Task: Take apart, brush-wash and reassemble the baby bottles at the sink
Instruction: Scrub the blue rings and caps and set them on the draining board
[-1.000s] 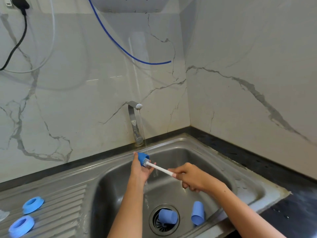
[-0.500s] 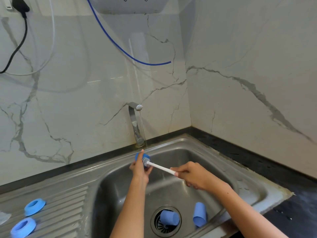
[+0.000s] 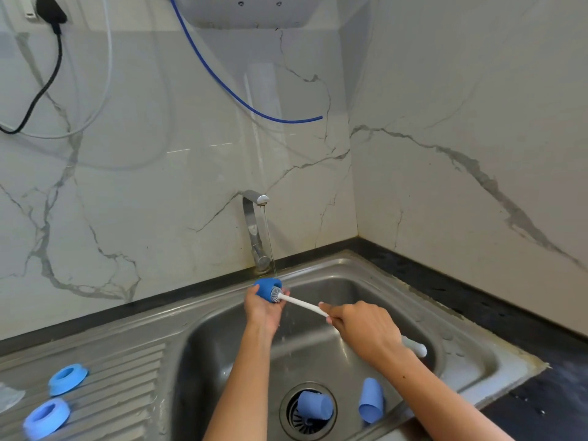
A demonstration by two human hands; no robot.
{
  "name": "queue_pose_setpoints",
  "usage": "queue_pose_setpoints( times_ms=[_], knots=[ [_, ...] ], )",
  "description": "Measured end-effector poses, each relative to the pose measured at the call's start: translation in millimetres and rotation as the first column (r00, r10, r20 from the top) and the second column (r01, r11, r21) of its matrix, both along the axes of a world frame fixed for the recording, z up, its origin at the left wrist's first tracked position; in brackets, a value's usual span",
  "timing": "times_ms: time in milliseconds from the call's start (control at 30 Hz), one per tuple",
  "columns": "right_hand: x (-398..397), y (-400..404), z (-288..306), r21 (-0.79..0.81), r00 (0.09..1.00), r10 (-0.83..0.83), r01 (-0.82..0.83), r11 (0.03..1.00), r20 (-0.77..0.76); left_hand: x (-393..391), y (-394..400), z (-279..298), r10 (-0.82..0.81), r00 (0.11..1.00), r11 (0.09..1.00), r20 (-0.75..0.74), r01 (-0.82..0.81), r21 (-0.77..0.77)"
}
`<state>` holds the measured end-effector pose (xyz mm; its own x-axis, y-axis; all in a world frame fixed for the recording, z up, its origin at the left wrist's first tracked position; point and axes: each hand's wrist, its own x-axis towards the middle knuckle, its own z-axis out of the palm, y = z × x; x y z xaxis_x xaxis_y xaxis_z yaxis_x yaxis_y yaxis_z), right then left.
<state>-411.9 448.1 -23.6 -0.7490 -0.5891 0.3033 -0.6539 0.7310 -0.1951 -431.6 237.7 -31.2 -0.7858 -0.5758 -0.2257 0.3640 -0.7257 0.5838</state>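
Note:
My left hand (image 3: 262,308) grips a small blue bottle cap (image 3: 265,288) under the thin stream from the tap (image 3: 254,230). My right hand (image 3: 366,329) holds the white handle of a bottle brush (image 3: 302,303), and its bristle head is pushed into the cap's open mouth. Two more pale blue caps lie in the sink basin (image 3: 222,345): one (image 3: 313,405) on the drain strainer, one (image 3: 370,401) to its right. Two blue screw rings, one (image 3: 67,378) behind the other (image 3: 47,416), rest on the ribbed drainboard at the left.
A clear part (image 3: 9,397) lies at the drainboard's far left edge. A dark counter (image 3: 477,291) runs along the right of the sink. A blue hose (image 3: 241,97) and a black cable (image 3: 47,81) hang on the marble wall.
Both hands have stayed under the tap; the cap has turned slightly in my left hand and the brush head sits deeper in it. The view has shifted a little.

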Motion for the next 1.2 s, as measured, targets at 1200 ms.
queue_pose_setpoints(
  times_ms=[1200],
  knots=[
    [-15,8,-1,-0.105,0.959,0.207,-0.190,0.976,0.193,17,-11,-8,-0.146,0.982,0.988,0.122,0.150,-0.026]
  ],
)
